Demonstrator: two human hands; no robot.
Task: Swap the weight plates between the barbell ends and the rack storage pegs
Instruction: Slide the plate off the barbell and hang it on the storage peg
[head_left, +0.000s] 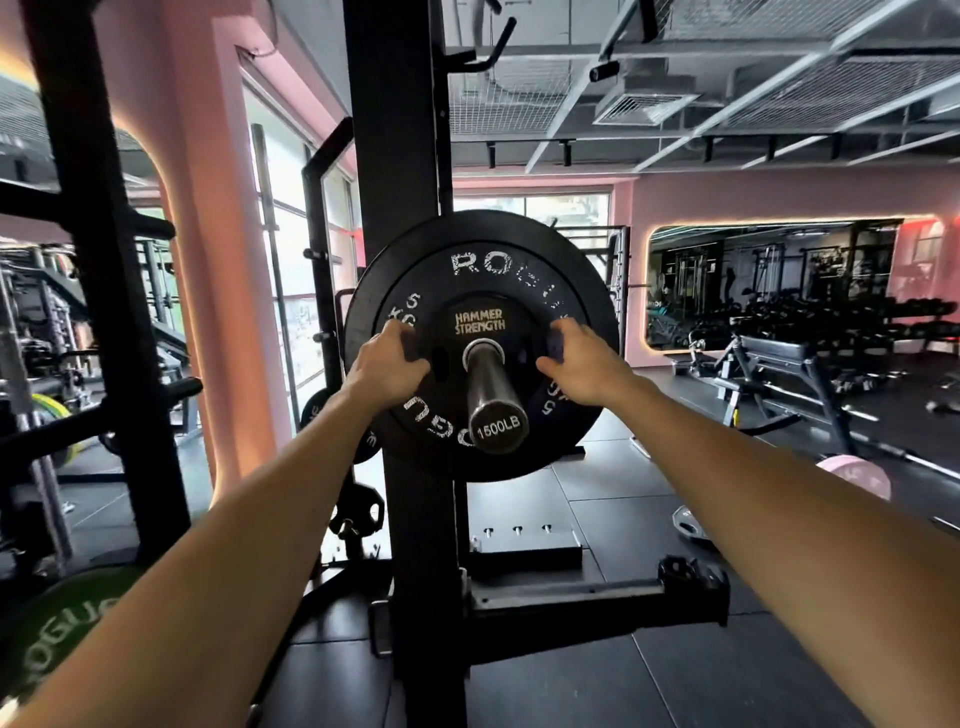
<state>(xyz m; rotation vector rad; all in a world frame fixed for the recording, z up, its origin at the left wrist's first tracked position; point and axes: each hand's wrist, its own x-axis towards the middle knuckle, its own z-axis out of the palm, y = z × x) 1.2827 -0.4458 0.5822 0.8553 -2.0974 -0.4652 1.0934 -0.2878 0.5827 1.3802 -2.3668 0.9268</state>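
The left hand (387, 364) curls its fingers over the small Hammer Strength plate (480, 332) at about nine o'clock on its rim. That plate sits on the barbell sleeve (491, 395), flat against the larger black Rogue plate (483, 254) behind it. The right hand (582, 364) grips the small plate's rim at three o'clock, fingers bent around it.

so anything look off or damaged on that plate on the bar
Only wear: the white ROGUE lettering on the black 5 kg plate is chipped and patchy. The plate sits square on the barbell sleeve, left hand and right hand at its hub.
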